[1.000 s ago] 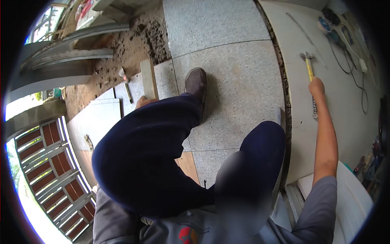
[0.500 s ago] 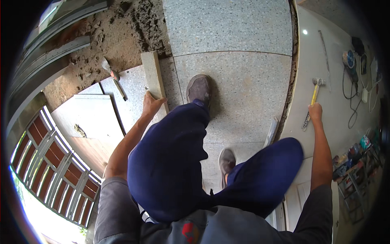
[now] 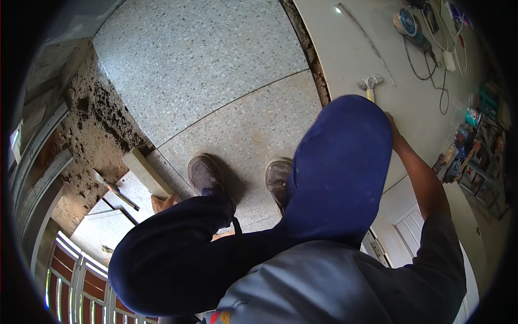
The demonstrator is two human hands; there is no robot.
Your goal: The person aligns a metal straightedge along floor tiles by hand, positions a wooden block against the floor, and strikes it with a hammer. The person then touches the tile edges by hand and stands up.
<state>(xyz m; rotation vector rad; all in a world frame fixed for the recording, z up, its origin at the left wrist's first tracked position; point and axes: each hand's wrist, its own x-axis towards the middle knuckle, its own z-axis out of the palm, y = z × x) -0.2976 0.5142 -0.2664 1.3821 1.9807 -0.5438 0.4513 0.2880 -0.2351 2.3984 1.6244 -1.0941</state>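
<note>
My left hand (image 3: 163, 203) grips the near end of a pale wooden block (image 3: 147, 171), which lies along the edge of the speckled tiles at the left. My left knee and leg hide the wrist behind it. On the right, my right hand (image 3: 392, 125) is mostly covered by my raised right knee. A hammer (image 3: 370, 83) with a yellow handle points away from that hand; its head shows beyond the knee, and the lower handle is hidden. The large speckled floor tiles (image 3: 216, 70) stretch out under and ahead of my shoes.
A trowel (image 3: 110, 186) lies left of the block, by bare soil (image 3: 100, 127). Cut tile pieces (image 3: 105, 229) lie nearer me. To the right are a thin bar (image 3: 367, 40), an angle grinder (image 3: 413, 29) with its cord, and piled tools (image 3: 464, 146). A dirt-filled gap (image 3: 310, 48) borders the tiles.
My view has swung, so the floor appears turned and shifted left. My right knee now covers most of my right hand and the hammer handle. My left hand stays at the block's near end.
</note>
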